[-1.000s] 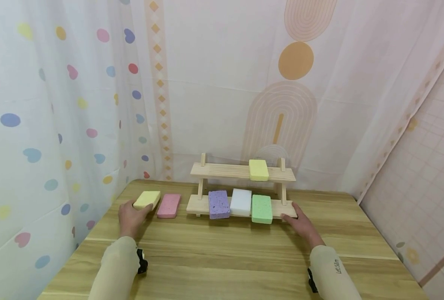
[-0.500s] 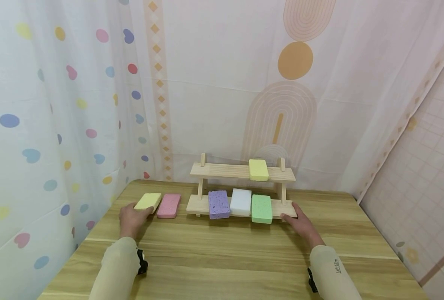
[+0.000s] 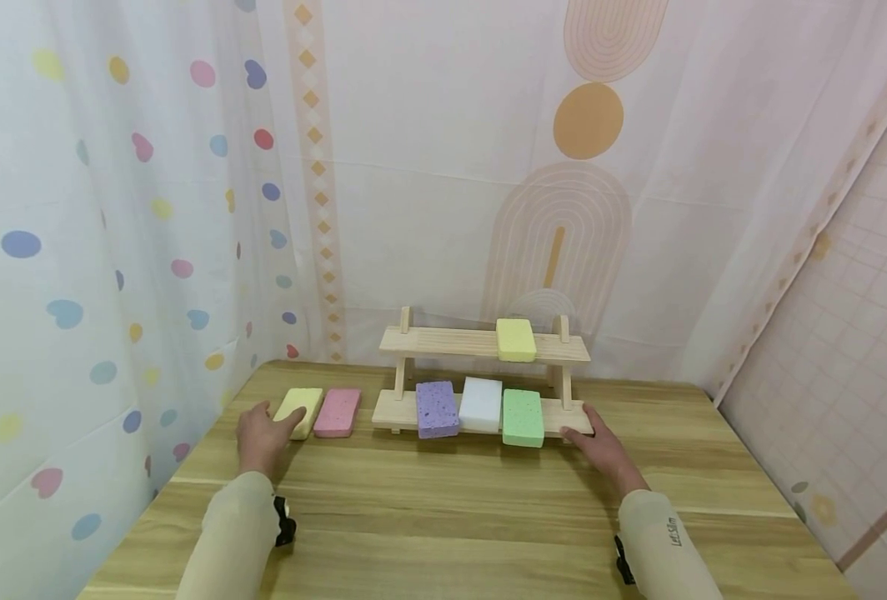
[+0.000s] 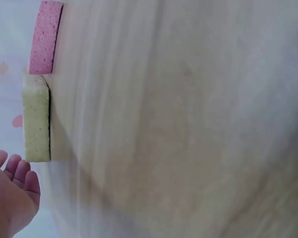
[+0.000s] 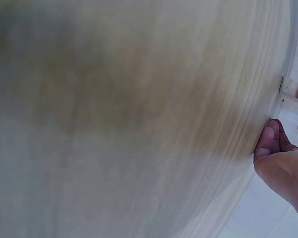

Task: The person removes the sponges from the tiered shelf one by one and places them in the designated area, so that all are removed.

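On the table at left lies a pale yellow sponge [image 3: 303, 404], alongside a pink sponge [image 3: 338, 412]. My left hand [image 3: 261, 437] is at its left side, with thumb and fingers spread apart; the thumb overlaps its near part in the head view. In the left wrist view, the fingers are near the end of the yellow sponge; contact is unclear. My right hand [image 3: 603, 450] holds the right end of the two-tier wooden shelf [image 3: 383, 408], thumb over the lower board's front. A purple sponge [image 3: 437, 409], white sponge [image 3: 481, 403] and green sponge [image 3: 523, 417] lie on that board.
Another yellow sponge [image 3: 516, 340] sits toward the right of the upper board. The wooden table [image 3: 443, 517] reaches back to a patterned curtain [image 3: 428, 208]. A dotted curtain [image 3: 151, 250] hangs along the left.
The yellow sponge by my left hand has turned and shifted slightly right and nearer, so it now lies almost parallel to the pink one. My left fingers have loosened from it. My right hand stays put.
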A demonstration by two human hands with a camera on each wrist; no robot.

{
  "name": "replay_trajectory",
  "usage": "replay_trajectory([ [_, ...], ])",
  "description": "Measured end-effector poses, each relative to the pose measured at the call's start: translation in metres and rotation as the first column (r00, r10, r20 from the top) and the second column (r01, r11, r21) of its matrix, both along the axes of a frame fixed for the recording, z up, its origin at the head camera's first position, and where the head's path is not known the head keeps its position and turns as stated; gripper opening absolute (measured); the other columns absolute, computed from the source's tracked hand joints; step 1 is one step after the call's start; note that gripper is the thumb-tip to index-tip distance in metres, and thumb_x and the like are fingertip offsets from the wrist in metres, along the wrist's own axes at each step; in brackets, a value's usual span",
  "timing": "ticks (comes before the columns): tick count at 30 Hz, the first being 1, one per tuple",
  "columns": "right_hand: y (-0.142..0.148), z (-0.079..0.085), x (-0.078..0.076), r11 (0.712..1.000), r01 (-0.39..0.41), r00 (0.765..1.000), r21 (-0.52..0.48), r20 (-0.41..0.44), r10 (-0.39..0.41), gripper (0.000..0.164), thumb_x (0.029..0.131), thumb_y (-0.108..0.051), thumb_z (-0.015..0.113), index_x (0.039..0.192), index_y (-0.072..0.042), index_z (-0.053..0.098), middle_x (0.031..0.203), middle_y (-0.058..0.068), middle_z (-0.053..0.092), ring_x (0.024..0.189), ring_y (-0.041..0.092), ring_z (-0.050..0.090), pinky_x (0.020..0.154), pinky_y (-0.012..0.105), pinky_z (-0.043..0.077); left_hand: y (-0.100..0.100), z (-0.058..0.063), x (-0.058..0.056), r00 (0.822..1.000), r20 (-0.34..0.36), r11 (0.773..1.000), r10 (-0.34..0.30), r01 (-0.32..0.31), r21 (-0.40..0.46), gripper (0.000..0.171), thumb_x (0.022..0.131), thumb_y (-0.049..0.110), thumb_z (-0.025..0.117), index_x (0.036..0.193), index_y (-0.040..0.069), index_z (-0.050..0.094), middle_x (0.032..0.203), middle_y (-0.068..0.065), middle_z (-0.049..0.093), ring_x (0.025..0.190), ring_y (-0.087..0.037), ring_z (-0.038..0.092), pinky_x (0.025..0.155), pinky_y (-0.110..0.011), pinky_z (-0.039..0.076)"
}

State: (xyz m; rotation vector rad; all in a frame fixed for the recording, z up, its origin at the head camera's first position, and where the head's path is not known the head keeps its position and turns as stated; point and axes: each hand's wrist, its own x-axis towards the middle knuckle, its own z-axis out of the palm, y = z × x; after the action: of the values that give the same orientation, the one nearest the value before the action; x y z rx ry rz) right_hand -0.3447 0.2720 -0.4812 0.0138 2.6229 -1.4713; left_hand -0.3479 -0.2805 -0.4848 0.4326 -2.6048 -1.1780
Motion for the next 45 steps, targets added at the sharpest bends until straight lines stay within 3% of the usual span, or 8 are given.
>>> replay_trajectory([
  [9,0.001,-0.002,-0.002,1.000,0.003,1.000,0.019,0.002,-0.003,0.088,0.100,-0.046,0.054,0.160,-0.010,0.001,0.161,0.027,0.004,0.145,0.048,0.005,0.113,0.064,0.012,0.009,0.010,-0.010,0.997,-0.077,0.999,0.031,-0.029,0.032,0.091,0.092,0.053,0.062,0.149,-0.010,0.030,0.140,-0.036,0.038,0.128,-0.051,0.036,0.104,-0.061,0.032],
  [16,0.000,-0.001,-0.003,1.000,0.004,1.000,0.029,-0.004,-0.004,0.089,0.100,-0.048,0.054,0.160,-0.009,0.001,0.161,0.028,0.005,0.145,0.048,0.006,0.113,0.064,0.013,0.025,0.022,-0.018,0.993,-0.109,0.998,0.038,-0.032,0.061,0.088,0.092,0.046,0.066,0.150,-0.008,0.030,0.141,-0.033,0.037,0.130,-0.047,0.035,0.106,-0.058,0.032],
  [21,0.000,-0.001,-0.004,1.000,0.006,1.000,0.017,-0.005,-0.005,0.088,0.100,-0.046,0.054,0.160,-0.010,0.002,0.161,0.027,0.005,0.146,0.048,0.005,0.113,0.064,0.012,0.041,0.033,-0.022,0.993,-0.116,0.997,0.009,0.000,0.078,0.085,0.092,0.043,0.067,0.149,-0.008,0.030,0.140,-0.032,0.037,0.130,-0.046,0.034,0.106,-0.057,0.032],
  [34,0.000,0.000,-0.002,1.000,0.007,1.000,0.007,-0.004,-0.007,0.087,0.100,-0.045,0.055,0.160,-0.010,0.002,0.161,0.026,0.004,0.146,0.047,0.005,0.113,0.063,0.011,0.089,0.054,-0.038,0.971,-0.232,0.984,-0.063,0.099,0.147,0.077,0.090,0.033,0.072,0.147,-0.006,0.038,0.136,-0.028,0.045,0.128,-0.041,0.040,0.106,-0.053,0.034],
  [45,-0.001,0.001,-0.001,1.000,0.005,1.000,0.021,-0.011,-0.005,0.086,0.101,-0.044,0.054,0.160,-0.009,0.002,0.161,0.028,0.005,0.145,0.049,0.006,0.113,0.064,0.012,0.127,0.070,-0.043,0.966,-0.219,0.968,-0.137,0.177,0.176,0.077,0.091,0.036,0.071,0.150,0.001,0.036,0.137,-0.022,0.042,0.125,-0.038,0.042,0.102,-0.050,0.039],
])
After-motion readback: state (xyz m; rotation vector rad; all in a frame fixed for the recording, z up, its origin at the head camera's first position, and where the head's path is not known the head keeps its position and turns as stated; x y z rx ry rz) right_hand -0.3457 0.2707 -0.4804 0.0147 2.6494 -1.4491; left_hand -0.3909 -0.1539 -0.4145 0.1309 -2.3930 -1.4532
